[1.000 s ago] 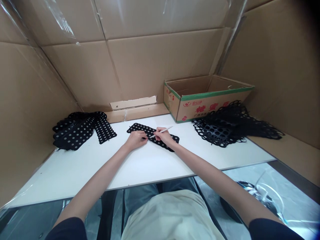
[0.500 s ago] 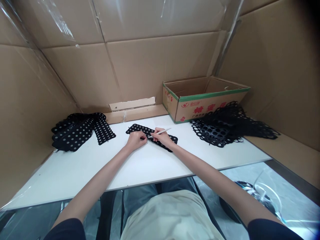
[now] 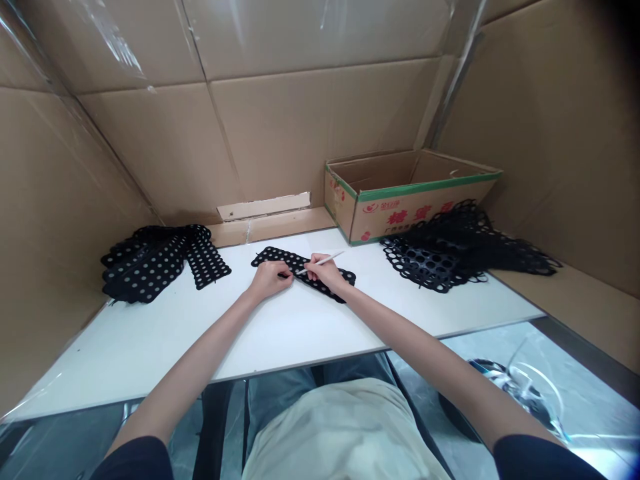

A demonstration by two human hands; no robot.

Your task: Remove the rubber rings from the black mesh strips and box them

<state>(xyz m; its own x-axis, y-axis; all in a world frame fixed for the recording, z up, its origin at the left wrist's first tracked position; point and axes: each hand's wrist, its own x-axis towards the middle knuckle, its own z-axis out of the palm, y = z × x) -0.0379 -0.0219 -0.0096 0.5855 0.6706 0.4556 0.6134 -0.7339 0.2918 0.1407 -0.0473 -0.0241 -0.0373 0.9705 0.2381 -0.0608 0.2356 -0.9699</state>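
A black strip with rows of round dots or holes [image 3: 281,255] lies slantwise on the white table [image 3: 300,333], in front of me. My left hand [image 3: 271,279] rests on its near edge, with curled fingers pinching there. A slim white pen-like tool [image 3: 332,256] sits in my right hand [image 3: 325,273], held like a pencil. Its tip points down and left onto the strip, close to my left fingertips. The fingers partly cover the middle of the strip, and the exact contact of the tip is too small to make out.
At the left lies a pile of black dotted pieces [image 3: 145,273]. Black netting with larger holes [image 3: 440,261] is heaped at the right, against an open cardboard box [image 3: 435,200] with green edges. Cardboard walls [image 3: 320,127] enclose the table. A dark round bin [image 3: 460,413] stands on the floor.
Both hands stay at the same spot on the strip, with only a tiny shift of the fingers and the tool. The whole view has moved slightly.
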